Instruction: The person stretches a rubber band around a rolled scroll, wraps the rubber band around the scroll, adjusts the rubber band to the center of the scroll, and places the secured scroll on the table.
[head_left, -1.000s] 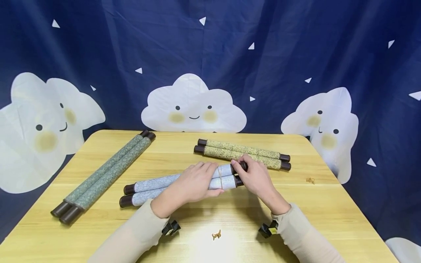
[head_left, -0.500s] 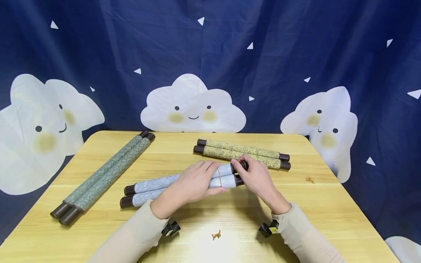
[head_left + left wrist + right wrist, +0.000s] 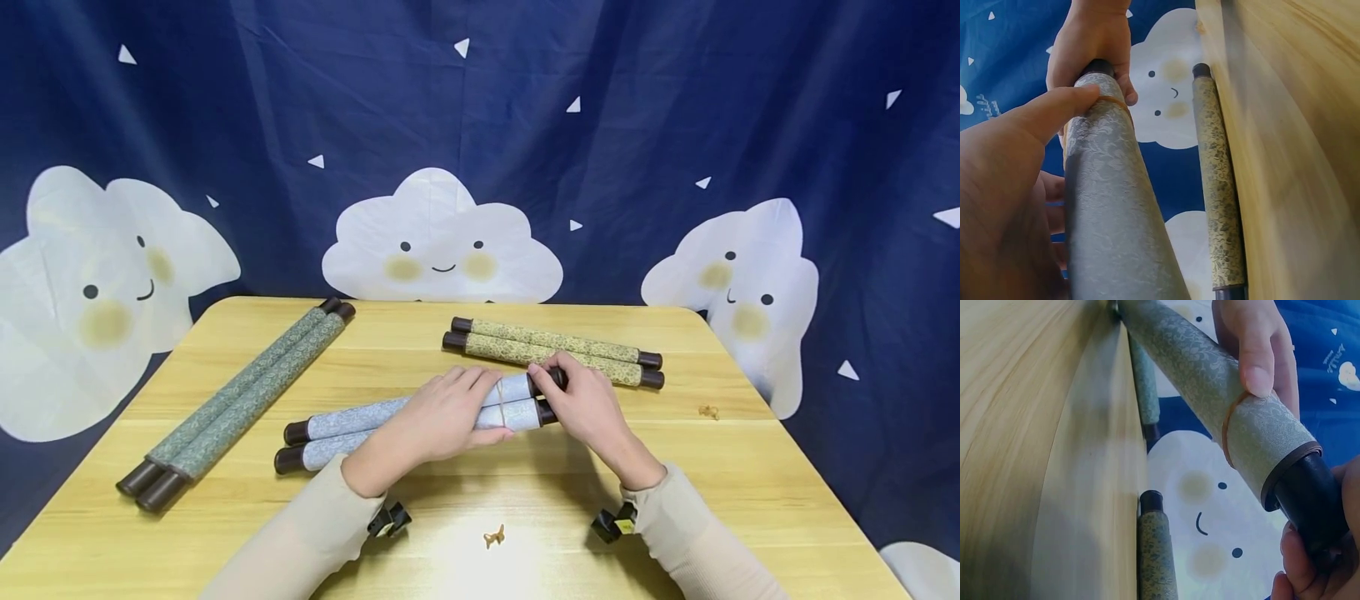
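A light blue scroll (image 3: 352, 418), rolled from both ends into two parallel rolls with dark knobs, lies across the middle of the table. Its right end is lifted off the tabletop. My left hand (image 3: 442, 417) grips both rolls right of their middle, thumb on the near side. A thin tan rubber band (image 3: 1227, 434) goes round the rolls by that thumb. My right hand (image 3: 588, 404) holds the dark knobs (image 3: 1310, 494) at the right end, its fingers curled round them in the right wrist view. The left hand's palm side is mostly hidden in the head view.
A green double-rolled scroll (image 3: 247, 400) lies slanted on the left of the wooden table (image 3: 750, 500). Behind my right hand is a yellow patterned one (image 3: 555, 346). Small tan rubber bands (image 3: 493, 536) lie near the front, with more bands (image 3: 708, 412) at the right.
The rubber band on the blue scroll showed crossed strands a second ago and now runs as one straighter line, slightly further left. Both hands stay almost in place.
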Available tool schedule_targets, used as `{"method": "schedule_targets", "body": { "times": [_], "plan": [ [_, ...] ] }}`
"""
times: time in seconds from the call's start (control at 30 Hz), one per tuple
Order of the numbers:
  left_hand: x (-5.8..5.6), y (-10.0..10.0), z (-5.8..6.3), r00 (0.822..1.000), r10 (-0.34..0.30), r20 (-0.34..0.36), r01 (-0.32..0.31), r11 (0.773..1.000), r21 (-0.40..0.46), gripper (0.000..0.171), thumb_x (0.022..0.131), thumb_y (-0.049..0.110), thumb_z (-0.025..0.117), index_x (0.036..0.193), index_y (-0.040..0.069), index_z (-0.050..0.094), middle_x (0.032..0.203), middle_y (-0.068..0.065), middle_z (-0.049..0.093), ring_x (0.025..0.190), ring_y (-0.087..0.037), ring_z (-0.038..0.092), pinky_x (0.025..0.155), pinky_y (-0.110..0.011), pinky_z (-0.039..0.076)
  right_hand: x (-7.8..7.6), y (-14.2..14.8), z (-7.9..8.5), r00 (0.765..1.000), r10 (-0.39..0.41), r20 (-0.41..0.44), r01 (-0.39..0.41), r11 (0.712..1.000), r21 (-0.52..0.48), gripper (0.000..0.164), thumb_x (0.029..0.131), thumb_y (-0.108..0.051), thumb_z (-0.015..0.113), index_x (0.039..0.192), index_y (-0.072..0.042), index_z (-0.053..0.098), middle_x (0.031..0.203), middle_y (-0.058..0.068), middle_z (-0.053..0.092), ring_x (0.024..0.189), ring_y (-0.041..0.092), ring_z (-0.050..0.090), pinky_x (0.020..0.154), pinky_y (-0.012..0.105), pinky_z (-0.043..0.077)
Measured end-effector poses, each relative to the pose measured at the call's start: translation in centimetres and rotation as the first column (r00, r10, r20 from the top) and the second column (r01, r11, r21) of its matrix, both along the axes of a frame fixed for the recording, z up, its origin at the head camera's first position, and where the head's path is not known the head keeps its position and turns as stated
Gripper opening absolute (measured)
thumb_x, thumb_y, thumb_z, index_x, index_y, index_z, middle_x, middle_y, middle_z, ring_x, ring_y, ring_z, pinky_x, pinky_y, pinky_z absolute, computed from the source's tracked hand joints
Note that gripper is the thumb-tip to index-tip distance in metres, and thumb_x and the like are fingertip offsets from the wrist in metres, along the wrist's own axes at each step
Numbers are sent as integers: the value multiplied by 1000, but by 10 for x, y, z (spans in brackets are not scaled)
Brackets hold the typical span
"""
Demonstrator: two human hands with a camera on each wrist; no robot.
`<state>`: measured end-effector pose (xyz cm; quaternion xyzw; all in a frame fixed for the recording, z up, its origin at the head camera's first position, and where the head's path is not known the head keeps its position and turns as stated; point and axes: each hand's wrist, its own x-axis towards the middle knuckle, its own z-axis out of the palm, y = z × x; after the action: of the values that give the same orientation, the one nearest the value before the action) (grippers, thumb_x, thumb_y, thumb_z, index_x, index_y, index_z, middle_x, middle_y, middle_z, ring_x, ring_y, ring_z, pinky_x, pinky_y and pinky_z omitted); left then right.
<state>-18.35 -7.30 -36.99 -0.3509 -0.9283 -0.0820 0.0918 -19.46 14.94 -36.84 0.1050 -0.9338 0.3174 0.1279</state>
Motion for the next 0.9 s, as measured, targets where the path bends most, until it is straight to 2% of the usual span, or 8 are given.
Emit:
{"method": "schedule_targets", "body": {
  "times": [0.2,0.43,0.7,0.9],
  "plan": [
    [-1,1,-3,999,-19,44,17,999,33,87,88,69,52,149,10,36,134,-11,54,118,-29,54,97,-45,48,0,0,1,1000,11,-8,-11,1000,2,38,96,-55,52,94,-20,67,71,-3,63,58,16,53,54,32,41],
    [-1,1,-3,999,-17,51,13,998,67,87,86,69,53,152,15,34,134,-10,55,119,-30,54,99,-46,46,0,-1,2,1000,16,-2,-16,1000,2,39,96,-56,51,95,-20,67,72,-3,63,58,15,53,54,32,41],
    [-1,0,-3,1000,2,9,-2,999,44,85,90,72,42,145,8,43,131,-9,57,117,-27,55,97,-42,48,-1,-1,2,1000,13,5,-13,1000,-7,35,96,-54,53,94,-21,67,73,-3,64,60,15,54,55,33,42],
    [-1,0,-3,1000,8,11,-8,1000,18,85,90,71,44,145,6,43,133,-11,56,120,-29,54,100,-43,46,0,0,0,1000,9,5,-9,1000,-7,35,96,-54,54,94,-21,67,72,-4,63,58,15,53,54,32,42]
  ]
}}
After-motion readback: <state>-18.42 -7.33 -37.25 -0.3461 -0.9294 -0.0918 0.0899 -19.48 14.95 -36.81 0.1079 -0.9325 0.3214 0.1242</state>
